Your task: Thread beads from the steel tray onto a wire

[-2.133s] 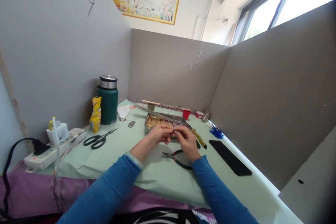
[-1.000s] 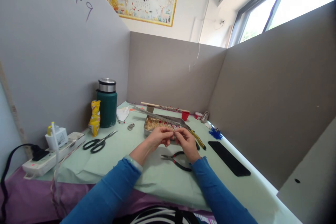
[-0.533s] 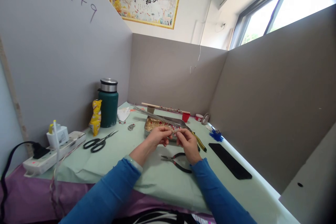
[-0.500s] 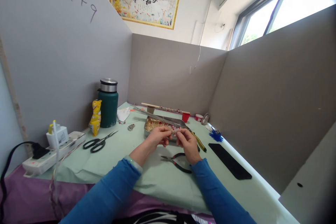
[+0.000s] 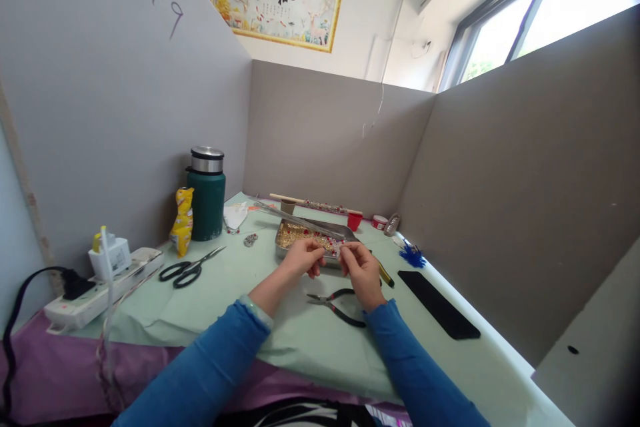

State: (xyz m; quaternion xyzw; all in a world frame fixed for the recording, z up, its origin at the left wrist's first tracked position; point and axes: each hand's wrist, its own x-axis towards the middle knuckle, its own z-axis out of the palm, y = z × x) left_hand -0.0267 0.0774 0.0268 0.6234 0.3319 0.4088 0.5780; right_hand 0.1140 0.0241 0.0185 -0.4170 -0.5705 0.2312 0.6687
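Note:
Both hands hover at the near edge of a metal tray [image 5: 281, 255] filled with gold, red and clear beads [image 5: 300, 233]. My left hand [image 5: 306, 259] is closed in a pinch, thumb against forefinger; whatever sits in its fingertips is too small to name. A short gap to the right, my right hand [image 5: 361, 270] pinches in the same way, its content also too small to make out. Thin wires [image 5: 295, 218] lie across the tray. Black-handled pliers [image 5: 330, 300] rest on the table just below my right hand, and a yellow-handled tool [image 5: 386, 275] is partly hidden behind it.
Left of the tray lie scissors [image 5: 187, 270], with a green flask [image 5: 207, 207], a yellow packet [image 5: 183, 221] and a power strip [image 5: 107, 290]. On the right are a black strip [image 5: 440, 305] and a blue tinsel bunch [image 5: 413, 255]. A beaded stick [image 5: 320, 205] and red cup [image 5: 355, 221] stand behind.
My right hand has drawn slightly to the right, so the gap between my fingertips is wider. My left hand stays nearly in place. The view has shifted a little.

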